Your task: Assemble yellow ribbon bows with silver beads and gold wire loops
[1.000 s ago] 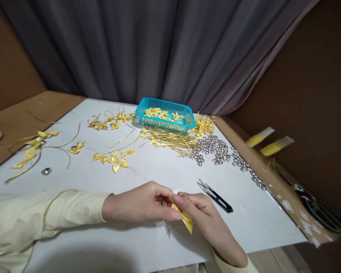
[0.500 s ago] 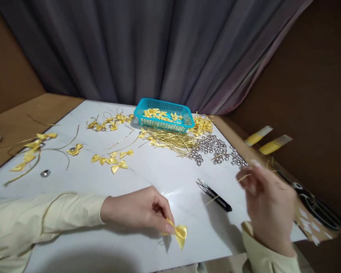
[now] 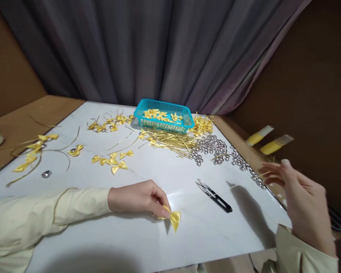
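Note:
Near the front of the white tabletop, my left hand [image 3: 143, 199] is closed, pinching a yellow satin bow [image 3: 175, 219] between thumb and fingertips. At the right edge, my right hand [image 3: 305, 197] is raised above the table with its thumb up. A thin gold cord [image 3: 264, 174] sticks out from its fingers; the grip itself is partly hidden. Between the hands lie black-handled thread snips [image 3: 216, 197], blades pointing away to the left. Several loose yellow bows [image 3: 112, 160] are spread beyond my left hand.
A turquoise basket [image 3: 164, 102] holding bows stands at the back. Before it lie gold cords [image 3: 173, 141], silver beads [image 3: 213, 146] and a pile of bows [image 3: 201, 125]. Bows with cords [image 3: 35, 146] lie at left. Two yellow-filled tubes [image 3: 275, 145] are at right, black-handled scissors [image 3: 339, 220] below.
My right hand has moved right, taking the gold cord toward the table's right edge. My left hand has shifted slightly up with the bow still pinched.

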Motion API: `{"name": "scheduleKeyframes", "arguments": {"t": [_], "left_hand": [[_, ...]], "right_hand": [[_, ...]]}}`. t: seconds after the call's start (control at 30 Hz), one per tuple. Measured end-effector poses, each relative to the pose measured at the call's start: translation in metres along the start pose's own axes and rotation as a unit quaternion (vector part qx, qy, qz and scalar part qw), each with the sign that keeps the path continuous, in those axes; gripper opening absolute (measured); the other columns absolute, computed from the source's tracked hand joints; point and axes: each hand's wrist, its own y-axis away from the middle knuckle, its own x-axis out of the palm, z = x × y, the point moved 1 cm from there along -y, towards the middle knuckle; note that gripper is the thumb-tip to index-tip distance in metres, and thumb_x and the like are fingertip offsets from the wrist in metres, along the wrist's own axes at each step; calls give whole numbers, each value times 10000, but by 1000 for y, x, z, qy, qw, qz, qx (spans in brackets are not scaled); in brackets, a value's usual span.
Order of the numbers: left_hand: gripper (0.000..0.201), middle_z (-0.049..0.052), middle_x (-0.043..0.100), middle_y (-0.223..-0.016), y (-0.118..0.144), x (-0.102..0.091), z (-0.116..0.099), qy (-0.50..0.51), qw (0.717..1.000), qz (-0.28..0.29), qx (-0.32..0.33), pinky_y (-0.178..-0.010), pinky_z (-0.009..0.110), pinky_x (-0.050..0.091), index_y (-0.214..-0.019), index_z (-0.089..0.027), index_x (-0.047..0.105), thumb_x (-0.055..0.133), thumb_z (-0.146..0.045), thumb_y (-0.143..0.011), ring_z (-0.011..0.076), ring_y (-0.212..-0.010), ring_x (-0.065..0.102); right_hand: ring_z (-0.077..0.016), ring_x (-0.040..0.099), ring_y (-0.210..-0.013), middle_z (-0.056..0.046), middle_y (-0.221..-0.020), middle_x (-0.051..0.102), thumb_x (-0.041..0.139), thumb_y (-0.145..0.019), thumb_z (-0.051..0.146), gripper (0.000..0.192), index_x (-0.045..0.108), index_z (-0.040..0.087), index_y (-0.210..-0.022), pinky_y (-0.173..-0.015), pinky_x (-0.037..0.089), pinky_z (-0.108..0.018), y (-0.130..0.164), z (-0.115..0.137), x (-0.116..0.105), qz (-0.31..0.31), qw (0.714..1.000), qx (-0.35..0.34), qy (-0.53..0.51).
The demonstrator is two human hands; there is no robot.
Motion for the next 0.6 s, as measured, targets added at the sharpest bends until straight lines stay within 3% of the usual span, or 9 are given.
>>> {"name": "scheduleKeyframes", "arguments": {"t": [0.1,0.2,0.27,0.33,0.47,0.6], "left_hand": [[180,-9,537,-587,-4,-3,4,-12,1000,8,3,-517,209,335,-805,-107,719,673,-266,-734,80,-527,421],[194,-17,521,-585,-6,-5,5,-22,1000,1,-3,-484,203,316,-829,-111,721,665,-274,-741,69,-496,397],[196,-17,522,-589,-6,-5,5,-24,1000,5,-2,-477,199,316,-824,-111,721,668,-278,-737,64,-487,398],[199,-18,522,-586,-5,-5,5,-28,1000,9,2,-477,197,321,-820,-114,721,669,-287,-737,64,-485,402],[217,-21,517,-576,-4,-5,5,-38,999,11,3,-470,197,340,-820,-124,721,675,-317,-730,70,-483,410],[224,-24,518,-573,-6,-6,5,-30,999,11,-4,-468,195,345,-815,-122,720,686,-320,-718,66,-476,410]], "right_hand": [[-190,599,-774,-125,-897,654,596,-810,499,349,689,163,-829,-637,456,-290,-5,-3,7,92,986,97,-102],[-121,505,-492,-46,-600,585,715,-687,501,361,673,161,-798,-457,396,-248,-11,-6,13,145,969,134,-145],[-73,354,-373,32,-455,456,741,-640,510,407,667,149,-812,-374,278,-224,-13,-5,17,203,968,117,-87],[-59,305,-358,61,-425,410,730,-636,522,458,670,125,-855,-372,237,-217,-17,-2,24,288,953,92,9],[-98,471,-435,14,-533,557,700,-649,464,442,671,101,-900,-472,390,-253,-29,2,46,443,888,30,122],[-112,568,-473,-22,-630,636,552,-778,274,204,624,106,-868,-517,457,-251,-41,5,71,479,852,-12,209]]}}
